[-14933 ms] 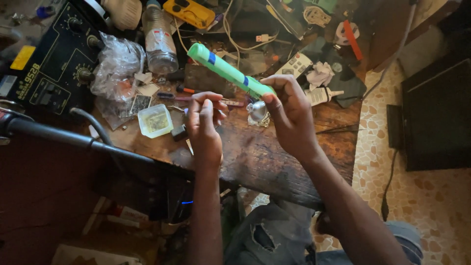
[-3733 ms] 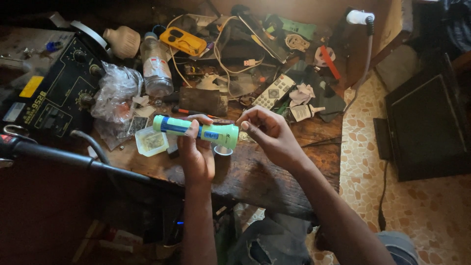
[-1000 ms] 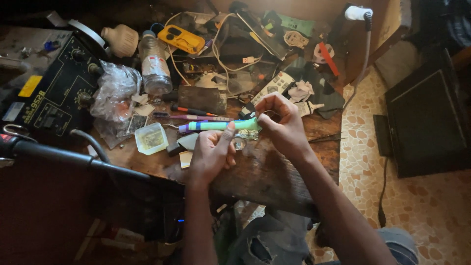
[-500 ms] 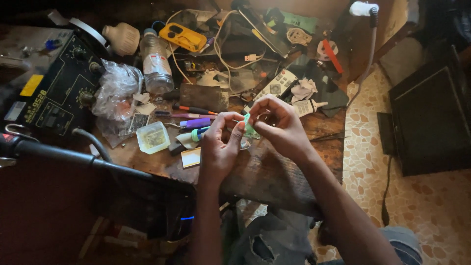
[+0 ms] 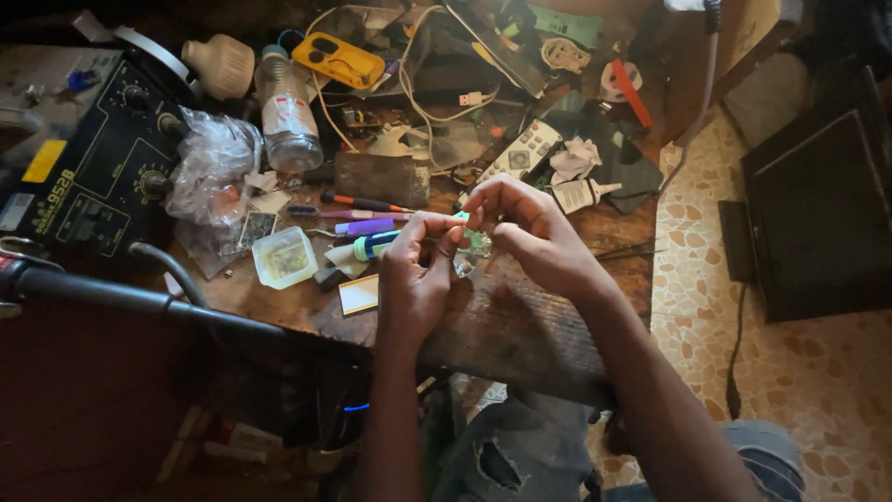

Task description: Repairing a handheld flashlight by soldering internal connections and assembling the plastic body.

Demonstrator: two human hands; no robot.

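**Both hands pinch a small green part over the bench**

Left hand [image 5: 416, 279] and right hand [image 5: 530, 237] meet fingertip to fingertip above the worn wooden bench [image 5: 520, 325], each closed in a narrow pinch on a small green plastic part [image 5: 462, 217] between them. A clear, faceted lens piece [image 5: 469, 253] sits just beneath the fingers. Just beyond the left knuckles lies the green-and-blue torch body [image 5: 376, 245], a smooth cylinder, with a purple marker [image 5: 364, 226] beside it. Further left of that hand stands a square translucent tub [image 5: 284, 257], then a crumpled clear plastic bag [image 5: 212, 167]. Beyond the right hand rest a grey remote [image 5: 520, 153] and a small white glue bottle [image 5: 581, 194].
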